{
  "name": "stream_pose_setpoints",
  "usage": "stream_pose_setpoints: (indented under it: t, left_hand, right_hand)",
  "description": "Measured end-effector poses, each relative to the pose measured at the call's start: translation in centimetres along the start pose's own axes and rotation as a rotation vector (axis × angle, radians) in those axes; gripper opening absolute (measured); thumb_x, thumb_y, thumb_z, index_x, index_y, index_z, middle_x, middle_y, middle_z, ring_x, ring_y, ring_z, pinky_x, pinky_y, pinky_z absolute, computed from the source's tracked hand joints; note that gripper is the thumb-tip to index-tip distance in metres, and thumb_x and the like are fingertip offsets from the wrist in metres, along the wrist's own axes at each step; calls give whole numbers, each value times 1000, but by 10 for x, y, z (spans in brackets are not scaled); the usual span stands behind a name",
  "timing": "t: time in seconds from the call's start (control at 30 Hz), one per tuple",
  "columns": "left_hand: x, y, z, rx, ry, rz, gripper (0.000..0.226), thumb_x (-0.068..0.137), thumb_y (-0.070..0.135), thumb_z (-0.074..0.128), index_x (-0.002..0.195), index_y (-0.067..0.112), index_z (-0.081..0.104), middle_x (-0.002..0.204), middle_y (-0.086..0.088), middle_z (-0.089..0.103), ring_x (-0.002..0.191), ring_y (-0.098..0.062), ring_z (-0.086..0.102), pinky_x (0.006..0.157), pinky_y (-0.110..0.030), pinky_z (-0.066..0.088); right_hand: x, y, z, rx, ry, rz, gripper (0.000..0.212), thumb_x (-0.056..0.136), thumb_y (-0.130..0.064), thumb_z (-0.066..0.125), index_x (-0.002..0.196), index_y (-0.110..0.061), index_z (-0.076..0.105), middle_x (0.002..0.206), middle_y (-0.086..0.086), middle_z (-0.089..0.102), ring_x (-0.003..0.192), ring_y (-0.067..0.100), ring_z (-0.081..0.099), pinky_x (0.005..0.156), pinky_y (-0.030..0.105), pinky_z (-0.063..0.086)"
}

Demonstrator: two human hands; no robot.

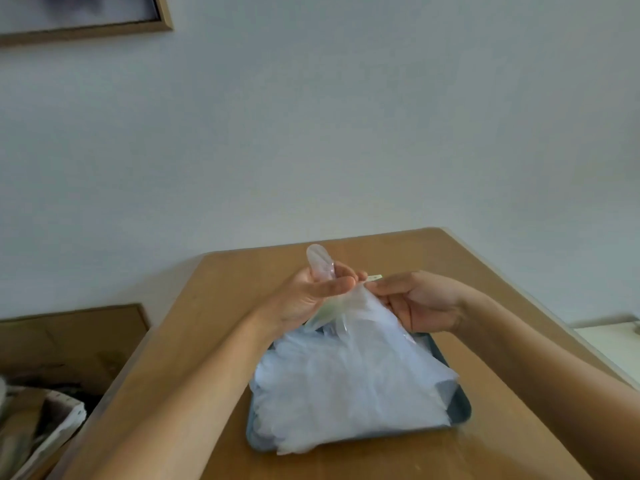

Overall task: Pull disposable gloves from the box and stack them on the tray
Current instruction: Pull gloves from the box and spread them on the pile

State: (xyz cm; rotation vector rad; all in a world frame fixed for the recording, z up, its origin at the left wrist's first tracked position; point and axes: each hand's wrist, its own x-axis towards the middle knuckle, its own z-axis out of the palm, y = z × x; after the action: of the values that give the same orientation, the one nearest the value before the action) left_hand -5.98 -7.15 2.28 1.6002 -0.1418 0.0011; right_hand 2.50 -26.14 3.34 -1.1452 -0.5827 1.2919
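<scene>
A dark grey tray (462,408) lies on the wooden table (398,251), covered by a loose heap of clear disposable gloves (346,382). Above the tray's far end, my left hand (311,296) pinches a clear glove (322,263) whose tip sticks up past my fingers. My right hand (422,299) faces it, fingers closed on the thin plastic (367,306) that hangs between both hands down to the heap. A small green-white tab (374,278) shows at my right fingertips. No glove box is in view.
The table's far edge and right edge are close to the hands. A plain wall stands behind, with a framed picture (86,15) at the top left. On the left, below table height, sits an open cardboard box (69,348) with clutter.
</scene>
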Motion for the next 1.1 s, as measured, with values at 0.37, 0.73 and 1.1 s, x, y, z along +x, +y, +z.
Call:
stream_pose_setpoints:
  t: [0.37,0.73,1.1]
  left_hand:
    - [-16,3,31,4,392,-135,28,92,15,62,66,9,51,45,5,53,38,-8,51,43,-17,40]
    - [-14,16,34,-323,577,-307,20,102,21,42,115,11,54,97,1,53,97,-17,50,78,-26,43]
    - [-35,14,-1,132,419,-349,21,93,5,56,72,7,56,75,-9,50,58,-16,47,55,-23,38]
  right_hand:
    - [-66,46,16,-338,165,-259,89,68,-69,64,142,-29,37,138,-4,54,126,17,52,99,39,49]
    - [-44,84,28,-1893,647,-928,75,81,-38,69,144,-34,31,155,4,21,142,26,25,110,39,30]
    - [-60,37,73,-784,702,-774,20,96,-23,51,88,-13,68,82,-9,72,76,4,66,72,19,53]
